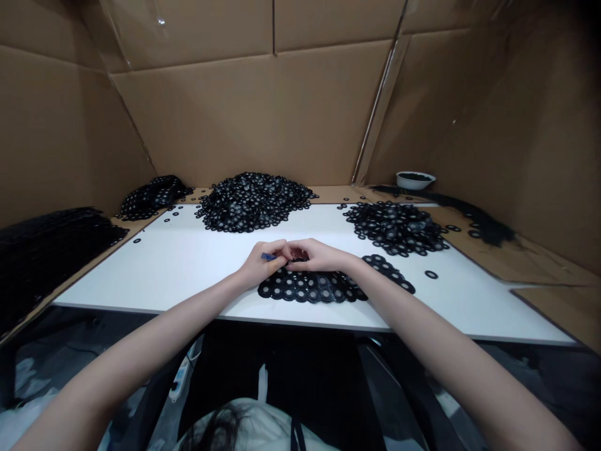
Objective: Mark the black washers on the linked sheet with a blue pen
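My left hand point(265, 259) and my right hand point(315, 255) meet at the middle of a white board point(188, 269), fingers curled in pinches. The left fingers hold a small blue tool point(268, 257). The right fingers pinch at a black ring from a joined sheet of black rubber rings point(314, 287) that lies flat under both hands. What exactly sits between the fingertips is too small to make out.
A large heap of loose black rings point(253, 202) lies at the back centre, a smaller heap point(397, 227) at the right, another point(153, 195) at the back left. Black sheets point(42, 244) are stacked at the left. A white bowl point(415, 180) stands back right. Cardboard walls surround the board.
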Demonstrator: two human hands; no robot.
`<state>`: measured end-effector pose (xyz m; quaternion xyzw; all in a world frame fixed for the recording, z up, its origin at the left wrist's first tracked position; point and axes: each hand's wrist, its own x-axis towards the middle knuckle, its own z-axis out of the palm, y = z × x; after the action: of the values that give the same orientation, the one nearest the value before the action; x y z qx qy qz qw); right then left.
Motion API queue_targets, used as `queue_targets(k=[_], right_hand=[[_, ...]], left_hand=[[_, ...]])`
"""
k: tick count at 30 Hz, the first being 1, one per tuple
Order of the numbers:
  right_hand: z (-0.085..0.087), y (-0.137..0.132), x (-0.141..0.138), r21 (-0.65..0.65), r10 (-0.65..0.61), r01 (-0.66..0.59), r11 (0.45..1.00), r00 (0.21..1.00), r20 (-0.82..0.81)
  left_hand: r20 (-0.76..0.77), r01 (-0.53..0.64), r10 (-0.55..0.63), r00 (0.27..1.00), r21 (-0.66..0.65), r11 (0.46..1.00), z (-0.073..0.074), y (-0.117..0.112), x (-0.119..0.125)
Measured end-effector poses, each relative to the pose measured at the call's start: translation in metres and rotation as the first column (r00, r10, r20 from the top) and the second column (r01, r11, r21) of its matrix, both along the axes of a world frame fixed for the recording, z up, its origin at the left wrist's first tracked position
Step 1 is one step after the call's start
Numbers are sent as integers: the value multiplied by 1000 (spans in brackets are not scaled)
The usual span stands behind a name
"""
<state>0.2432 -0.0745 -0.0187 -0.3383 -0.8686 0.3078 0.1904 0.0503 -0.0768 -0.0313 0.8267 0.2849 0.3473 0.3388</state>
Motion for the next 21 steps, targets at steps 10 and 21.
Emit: queue_targets(k=[10,21], right_hand=[[-3,2,0,2,-4,4,1000,1000,9],[-6,5,2,48,0,-2,999,999,37]], left_hand=[[48,-8,8,999,-17,1000,-2,1,-1],[87,-34,36,996,-26,999,3,-2,0]])
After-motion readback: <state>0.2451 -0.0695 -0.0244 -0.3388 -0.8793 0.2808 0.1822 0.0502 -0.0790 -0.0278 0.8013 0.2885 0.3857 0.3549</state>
